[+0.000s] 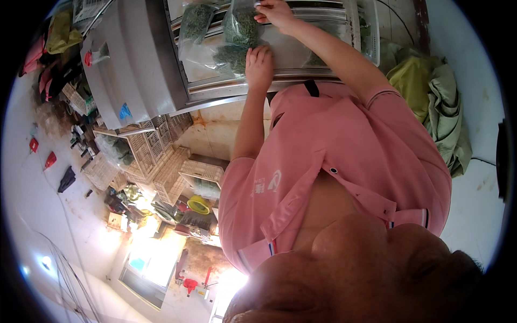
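Observation:
Clear plastic bags filled with small dark-green leaves lie on the metal bed of a machine (212,81) at the top of the head view. My right hand (276,13) pinches the right edge of an upper bag of green leaves (240,28) between thumb and fingers. Nearer to me, my left hand (259,65) has its bent fingers closed at the right edge of a lower bag of green leaves (230,58); its thumb is mostly hidden. A further leaf-filled bag (196,24) lies to the left, apart from both hands.
A large grey metal lid (132,59) stands left of the bed. Pale plastic crates (156,145) are stacked below it. At the right are a white crate (370,32), a yellow-green sack (407,86) and crumpled pale-green cloth (449,116).

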A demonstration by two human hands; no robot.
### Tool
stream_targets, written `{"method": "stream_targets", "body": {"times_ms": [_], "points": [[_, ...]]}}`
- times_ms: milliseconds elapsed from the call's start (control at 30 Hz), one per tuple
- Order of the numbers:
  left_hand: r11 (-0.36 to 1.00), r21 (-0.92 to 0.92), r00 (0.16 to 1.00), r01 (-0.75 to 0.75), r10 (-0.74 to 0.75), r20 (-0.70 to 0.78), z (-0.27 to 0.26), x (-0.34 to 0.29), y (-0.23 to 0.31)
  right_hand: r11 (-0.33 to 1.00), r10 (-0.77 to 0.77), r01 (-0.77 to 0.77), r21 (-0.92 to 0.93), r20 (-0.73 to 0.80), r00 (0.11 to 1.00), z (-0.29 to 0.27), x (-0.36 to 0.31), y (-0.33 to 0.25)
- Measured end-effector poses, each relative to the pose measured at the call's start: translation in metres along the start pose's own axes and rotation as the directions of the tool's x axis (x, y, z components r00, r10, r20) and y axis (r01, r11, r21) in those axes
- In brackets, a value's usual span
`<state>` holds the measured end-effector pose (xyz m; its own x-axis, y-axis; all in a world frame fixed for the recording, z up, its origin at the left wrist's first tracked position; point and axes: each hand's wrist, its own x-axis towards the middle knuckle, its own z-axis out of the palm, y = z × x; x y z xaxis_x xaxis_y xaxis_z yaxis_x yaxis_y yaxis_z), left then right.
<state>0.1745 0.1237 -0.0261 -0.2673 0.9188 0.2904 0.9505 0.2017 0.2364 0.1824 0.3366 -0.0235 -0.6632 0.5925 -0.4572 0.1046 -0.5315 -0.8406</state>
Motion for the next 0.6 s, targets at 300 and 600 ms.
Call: {"method": "stream_targets", "body": {"times_ms": [300, 600], "points": [[0.957, -0.249, 0.981, 0.147, -0.172, -0.085, -0.029, -0.003, -0.058, 0.917, -0.283, 0.324, -0.233, 0.194, 0.939, -0.055, -0.119, -0.019], [0.618, -0.709, 0.92, 0.338, -0.376, 0.111, -0.069, 0.044, -0.04, 0.8, -0.339, 0.397, -0.449, 0.207, 0.918, -0.059, -0.138, -0.045]]}}
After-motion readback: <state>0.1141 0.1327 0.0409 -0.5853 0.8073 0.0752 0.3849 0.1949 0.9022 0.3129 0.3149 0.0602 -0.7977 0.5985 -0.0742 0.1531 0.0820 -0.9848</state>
